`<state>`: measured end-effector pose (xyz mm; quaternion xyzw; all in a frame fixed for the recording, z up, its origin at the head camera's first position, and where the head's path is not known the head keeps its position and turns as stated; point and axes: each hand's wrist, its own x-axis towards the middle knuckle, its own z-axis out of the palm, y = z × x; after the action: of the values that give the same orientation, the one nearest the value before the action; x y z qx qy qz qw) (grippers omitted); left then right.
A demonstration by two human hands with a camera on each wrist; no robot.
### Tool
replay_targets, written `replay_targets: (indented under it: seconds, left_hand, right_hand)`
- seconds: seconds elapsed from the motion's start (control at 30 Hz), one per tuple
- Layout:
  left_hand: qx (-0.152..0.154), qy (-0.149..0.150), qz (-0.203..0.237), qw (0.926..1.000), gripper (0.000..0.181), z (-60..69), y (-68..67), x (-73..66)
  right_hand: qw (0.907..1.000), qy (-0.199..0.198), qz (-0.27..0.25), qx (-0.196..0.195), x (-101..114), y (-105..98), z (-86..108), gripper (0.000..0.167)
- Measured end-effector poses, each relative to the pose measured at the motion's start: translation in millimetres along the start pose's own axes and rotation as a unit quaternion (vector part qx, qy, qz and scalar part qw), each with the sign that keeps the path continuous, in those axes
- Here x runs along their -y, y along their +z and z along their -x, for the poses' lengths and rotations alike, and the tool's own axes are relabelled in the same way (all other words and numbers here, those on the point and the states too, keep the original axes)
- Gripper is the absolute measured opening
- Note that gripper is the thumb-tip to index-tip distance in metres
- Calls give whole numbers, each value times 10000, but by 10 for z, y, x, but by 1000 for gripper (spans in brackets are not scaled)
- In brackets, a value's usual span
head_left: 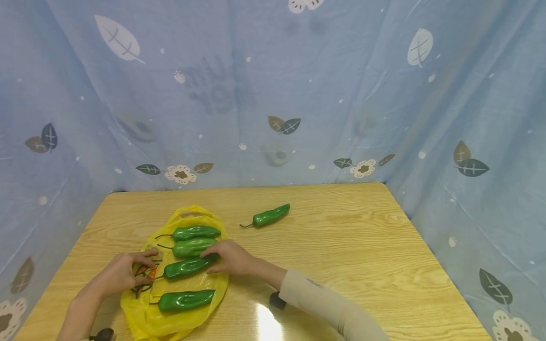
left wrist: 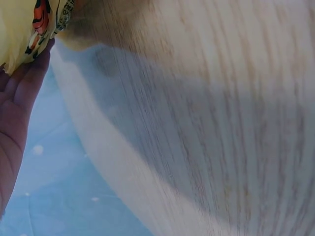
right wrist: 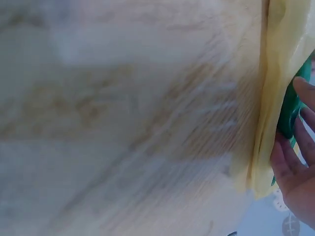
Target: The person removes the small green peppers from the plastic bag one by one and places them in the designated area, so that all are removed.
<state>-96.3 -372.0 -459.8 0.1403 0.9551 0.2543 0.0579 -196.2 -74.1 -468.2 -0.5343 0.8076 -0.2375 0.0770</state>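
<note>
I pinched one pepper [head_left: 184, 268] with the right hand [head_left: 232, 258]; the left hand [head_left: 119, 273], spread, touched the bag [head_left: 142, 316]; light pressure seemed best.

You have four green peppers in a row on a yellow plastic bag [head_left: 168, 324].
The rearmost pepper [head_left: 196, 232], second pepper [head_left: 192, 247], third pepper [head_left: 187, 268] and nearest pepper [head_left: 186, 300] lie glossy and whole, stem ends to your left, a wider gap before the nearest. The crumpled bag bears dark and red print on your left; a fifth pepper [head_left: 271, 216] lies apart, beyond it to your right.
</note>
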Motion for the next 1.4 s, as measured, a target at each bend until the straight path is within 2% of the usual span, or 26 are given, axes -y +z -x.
replay_targets:
  seconds: [0.13,0.27,0.47,0.67,0.83,0.93,1.1,1.2,1.4]
  left_hand:
    - [7,-47,-53,10000,33,12,5,-7]
    - [-6,-71,-21,10000,32,10,17,-13]
    - [23,-98,46,9999,31,23,20,-29]
    - [68,-98,19,9999,33,39,26,-18]
    - [57,-106,39,9999,34,44,26,-10]
    - [78,-83,4,9999,34,47,30,-3]
    - [-26,-24,-100,9999,33,36,39,0]
    - [-60,-4,-117,9999,34,26,35,-2]
    - [-54,-18,-97,9999,33,7,12,6]
  right_hand:
    - [9996,40,-39,279,15,41,-68,43]
    - [9991,215,-283,234,58,81,-132,47]
    - [9972,441,-602,90,118,161,-179,42]
    - [9982,425,-357,204,108,198,-165,44]
    - [9969,536,-452,352,48,166,-117,44]
    - [9963,591,-571,242,-2,133,-65,45]
    - [9946,612,-809,-215,-98,67,55,43]
    - [9911,623,-1098,-435,-152,22,145,41]
    - [9800,641,-1787,-593,-201,-93,320,38]
